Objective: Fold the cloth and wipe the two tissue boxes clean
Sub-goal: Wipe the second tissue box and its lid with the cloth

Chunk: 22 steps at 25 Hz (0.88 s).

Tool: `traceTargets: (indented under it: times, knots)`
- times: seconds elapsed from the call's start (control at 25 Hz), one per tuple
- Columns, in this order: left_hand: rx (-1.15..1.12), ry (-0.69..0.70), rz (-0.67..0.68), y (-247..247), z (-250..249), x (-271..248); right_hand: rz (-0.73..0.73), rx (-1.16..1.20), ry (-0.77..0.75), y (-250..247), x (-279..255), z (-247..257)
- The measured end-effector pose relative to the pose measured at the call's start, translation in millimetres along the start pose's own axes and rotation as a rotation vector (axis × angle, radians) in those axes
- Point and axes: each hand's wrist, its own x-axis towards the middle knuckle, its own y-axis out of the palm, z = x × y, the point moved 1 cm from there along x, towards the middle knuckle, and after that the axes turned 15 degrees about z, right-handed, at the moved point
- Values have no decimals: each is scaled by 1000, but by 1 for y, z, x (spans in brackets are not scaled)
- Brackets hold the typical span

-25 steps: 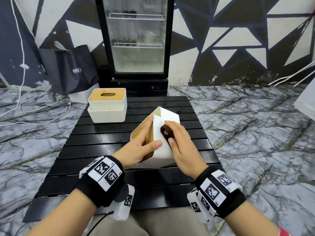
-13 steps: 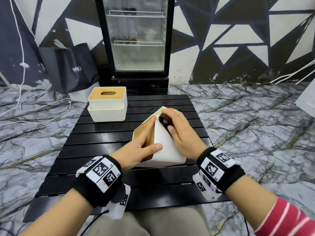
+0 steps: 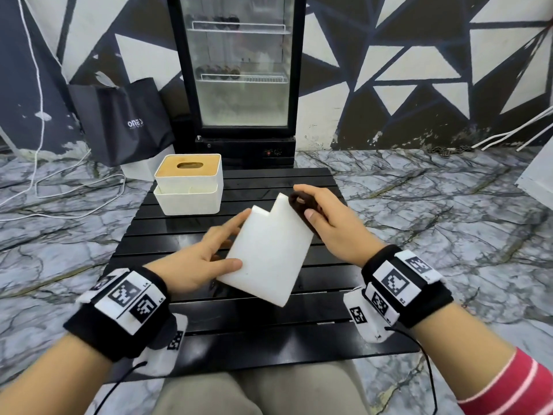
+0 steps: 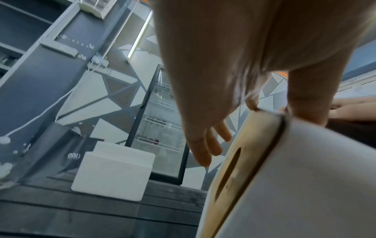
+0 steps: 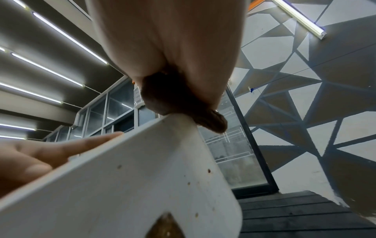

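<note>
A white tissue box [image 3: 269, 259] is held tilted above the middle of the black slatted table [image 3: 269, 333], a plain white face toward me. My left hand [image 3: 206, 259] grips its left side, thumb on the white face and fingers along the wooden lid [image 4: 244, 161]. My right hand [image 3: 335, 229] pinches a folded dark brown cloth [image 3: 299, 205] against the box's far right edge. The right wrist view shows the cloth [image 5: 168, 96] on the box corner and small brown spots on the box [image 5: 142, 177]. The second tissue box [image 3: 188, 187] stands upright at the table's back left.
A glass-door fridge [image 3: 242, 73] stands right behind the table. A black paper bag [image 3: 122, 124] leans on the wall at the left, with white cables [image 3: 59, 205] on the marble floor. My knees [image 3: 257, 390] are at the table's near edge.
The box has been turned so its wooden lid faces away and a white face faces me. My right hand slid the cloth up to the far right edge.
</note>
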Motion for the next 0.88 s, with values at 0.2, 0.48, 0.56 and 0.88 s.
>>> traceTargets:
  times: [0.2,0.48,0.56,0.88]
  knots:
    - [241,-61,-286,-4,-12,-5,24,45,-54,15,-2,22]
    - [399,-260,-432,30,-36,14,35,88,-95,29,-5,39]
    - [424,-264,-478,33,-36,19,31,164,-63,25,-8,38]
    - [228,44,-432,45,-11,13,-154,315,158,-4,-29,-3]
